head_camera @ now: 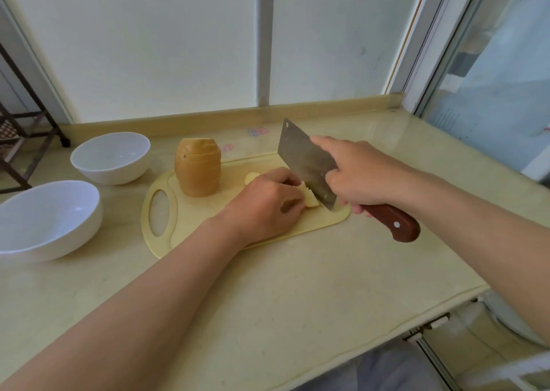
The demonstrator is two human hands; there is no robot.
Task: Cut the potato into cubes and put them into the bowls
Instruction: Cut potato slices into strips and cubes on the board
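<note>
Potato pieces mostly under left hand

The cleaver gripped by the right hand stands blade-down on the cutting board. It touches the cut potato pieces under the left hand and closes the gap between the hands. Just left of the left hand an upright potato chunk blocks the way. Further left sit the far bowl and the near bowl, with a strip of countertop between them. Nearer than both hands the countertop lies open, crossed only by the forearms.
</note>
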